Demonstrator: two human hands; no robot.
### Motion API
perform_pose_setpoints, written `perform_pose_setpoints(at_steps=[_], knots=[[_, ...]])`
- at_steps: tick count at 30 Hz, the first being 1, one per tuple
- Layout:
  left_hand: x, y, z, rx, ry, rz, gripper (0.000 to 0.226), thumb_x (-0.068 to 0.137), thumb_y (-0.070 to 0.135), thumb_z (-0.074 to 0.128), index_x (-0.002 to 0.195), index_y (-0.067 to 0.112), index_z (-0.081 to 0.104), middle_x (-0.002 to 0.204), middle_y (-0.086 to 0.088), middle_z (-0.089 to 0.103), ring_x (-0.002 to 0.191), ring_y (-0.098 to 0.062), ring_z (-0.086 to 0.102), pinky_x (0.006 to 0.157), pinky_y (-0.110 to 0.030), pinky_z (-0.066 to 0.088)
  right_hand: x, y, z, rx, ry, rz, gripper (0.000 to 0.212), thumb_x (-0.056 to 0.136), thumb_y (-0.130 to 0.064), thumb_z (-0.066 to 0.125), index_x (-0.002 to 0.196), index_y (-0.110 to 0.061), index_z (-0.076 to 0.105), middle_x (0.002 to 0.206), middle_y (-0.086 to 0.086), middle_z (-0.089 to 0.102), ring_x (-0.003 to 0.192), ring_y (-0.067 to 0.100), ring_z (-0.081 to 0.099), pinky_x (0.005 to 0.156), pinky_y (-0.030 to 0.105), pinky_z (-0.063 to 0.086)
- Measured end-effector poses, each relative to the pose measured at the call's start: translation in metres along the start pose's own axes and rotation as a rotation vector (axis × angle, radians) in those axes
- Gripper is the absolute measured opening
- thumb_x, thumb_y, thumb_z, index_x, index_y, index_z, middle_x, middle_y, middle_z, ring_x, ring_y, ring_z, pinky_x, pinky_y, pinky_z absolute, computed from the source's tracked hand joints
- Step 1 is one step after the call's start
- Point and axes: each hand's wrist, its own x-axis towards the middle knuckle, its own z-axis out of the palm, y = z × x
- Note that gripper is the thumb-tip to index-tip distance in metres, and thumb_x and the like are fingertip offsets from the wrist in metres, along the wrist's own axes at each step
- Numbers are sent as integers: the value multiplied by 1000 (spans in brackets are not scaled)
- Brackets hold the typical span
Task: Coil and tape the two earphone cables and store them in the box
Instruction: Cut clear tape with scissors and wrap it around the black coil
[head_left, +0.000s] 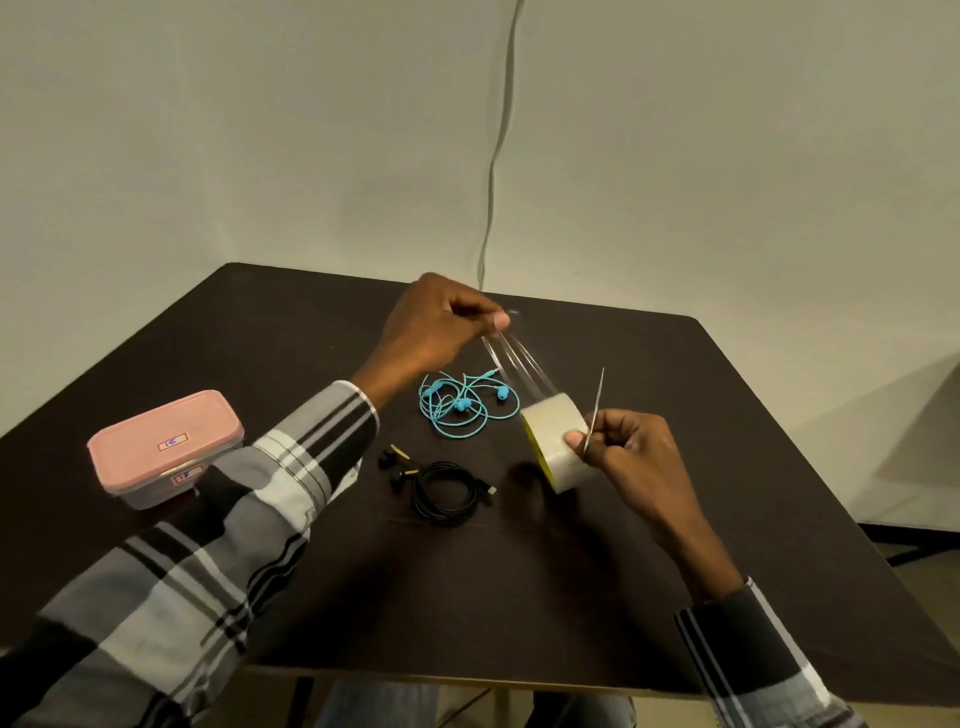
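Right hand (621, 447): grips tape roll (558, 449) plus scissors (594, 415), blades up | left hand (441, 325): pinches tape strip (519, 364), stretched up-left from roll | black earphones (441, 491) coiled, blue earphones (467, 402) loose, both on table (675, 519) below strip | box (166, 449) lidded, far left.

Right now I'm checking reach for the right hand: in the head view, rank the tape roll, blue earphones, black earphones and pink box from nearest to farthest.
1. Tape roll: held in the right hand.
2. Blue earphones and black earphones: both left of the roll, too close to call.
3. Pink box: far left of the table.
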Motion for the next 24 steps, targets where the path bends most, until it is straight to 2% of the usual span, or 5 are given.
perform_pose_setpoints(at_steps=[3,6,11,18,24], knots=[[5,23,-1,172,-34,110,17,84,36,73,97,26,78,90,9,76,81,-3,68,75,-25,53,-2,3,-1,90,37,111,25,88,-17,73,78,6,68,65,5,66,61,4,54,63,33,42],[11,38,6,278,-45,160,19,86,40,71,98,27,78,94,9,76,82,-5,65,66,-19,45,-1,0,1,112,31,137,28,89,-19,72,77,5,67,65,3,62,66,13,53,60,32,44],[13,50,9,279,-141,225,20,86,41,70,98,28,78,98,10,75,90,-6,66,80,-33,54,-1,1,-10,177,-35,187,19,87,-21,75,93,-3,70,67,12,61,64,18,53,54,25,46],[12,60,13,348,-151,362,26,84,47,69,96,27,79,91,10,75,83,-6,62,59,-13,32,8,-7,-38,30,16,107,46,68,-43,84,98,-13,66,76,7,66,68,13,59,63,25,49],[10,60,16,343,-111,376,27,81,52,70,88,28,78,87,11,75,84,-8,64,69,-22,46,11,-28,-67,-103,-150,68,54,62,-45,85,100,-14,62,83,3,67,69,6,60,61,16,50]])
